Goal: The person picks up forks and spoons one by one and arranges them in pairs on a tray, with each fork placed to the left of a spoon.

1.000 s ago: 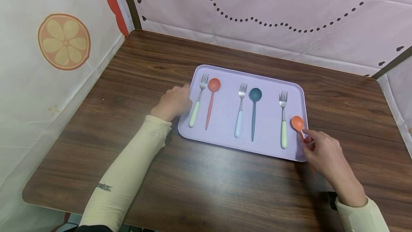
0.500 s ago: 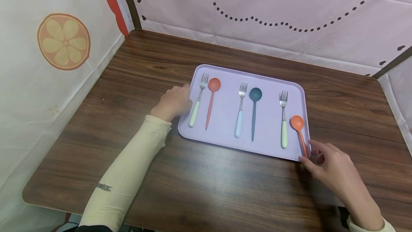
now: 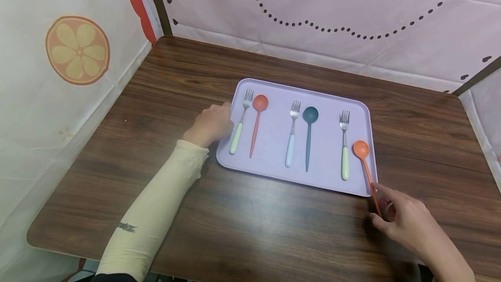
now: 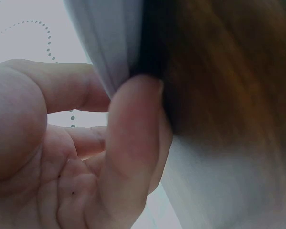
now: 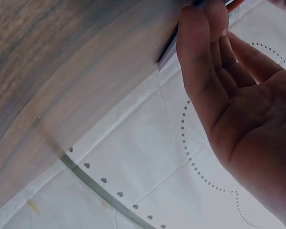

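Note:
In the head view a lilac tray (image 3: 270, 169) lies on the table. My left hand (image 3: 211, 123) grips its left edge; the left wrist view shows the tray's rim (image 4: 109, 47) between the thumb and curled fingers (image 4: 133, 129). On the tray's right side an orange spoon (image 3: 361, 149) rests, its handle crossing the front right corner. My right hand (image 3: 405, 216) is at the handle's lower end, thumb and fingers around it. The right wrist view shows curled fingers (image 5: 197, 62) beside a sliver of orange. To the spoon's left lies a fork with a green handle (image 3: 345, 160).
Further left on the tray lie a dark teal spoon (image 3: 310, 115), a blue-handled fork (image 3: 290, 149), a red spoon (image 3: 260, 103) and another green-handled fork (image 3: 236, 138). The brown wooden table (image 3: 274, 229) meets patterned cloth walls (image 3: 332, 3) behind and at the sides.
My right hand has slid down and toward me along the orange spoon's handle, from near its bowl to its lower end. The spoon's bowl has barely shifted. The left hand has not moved.

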### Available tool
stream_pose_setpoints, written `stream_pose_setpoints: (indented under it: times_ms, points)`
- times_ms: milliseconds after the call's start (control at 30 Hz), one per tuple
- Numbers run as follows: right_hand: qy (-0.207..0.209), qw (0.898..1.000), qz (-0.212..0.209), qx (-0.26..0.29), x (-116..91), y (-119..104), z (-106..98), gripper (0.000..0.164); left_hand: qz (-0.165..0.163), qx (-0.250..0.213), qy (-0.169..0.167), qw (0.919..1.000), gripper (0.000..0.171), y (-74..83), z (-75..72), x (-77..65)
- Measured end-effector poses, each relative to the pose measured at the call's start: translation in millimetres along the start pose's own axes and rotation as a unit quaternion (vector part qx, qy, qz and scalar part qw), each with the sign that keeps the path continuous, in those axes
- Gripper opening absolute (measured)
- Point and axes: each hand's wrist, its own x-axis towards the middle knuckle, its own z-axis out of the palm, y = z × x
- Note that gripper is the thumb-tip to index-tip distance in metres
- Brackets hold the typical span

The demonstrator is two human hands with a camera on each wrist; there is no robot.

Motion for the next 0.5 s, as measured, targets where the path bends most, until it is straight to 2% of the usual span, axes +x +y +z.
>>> stream_pose_setpoints:
  times_ms: [100, 267, 500]
  points:
    - [0.011, 1.000, -0.017, 0.002, 0.7, 2.0, 1.6, 0.059, 0.000, -0.001, -0.002, 1.0000, 0.035, 0.5, 0.1, -0.1]
    - [0.038, 0.999, -0.021, 0.002, 5.6, 3.2, 3.5, 0.048, 0.001, -0.002, -0.004, 1.0000, 0.037, 0.8, -0.4, 0.0]
    - [0.093, 0.996, 0.008, -0.017, 14.6, -0.8, 6.0, 0.036, 0.000, -0.003, -0.005, 1.0000, 0.038, 0.3, -0.4, 0.2]
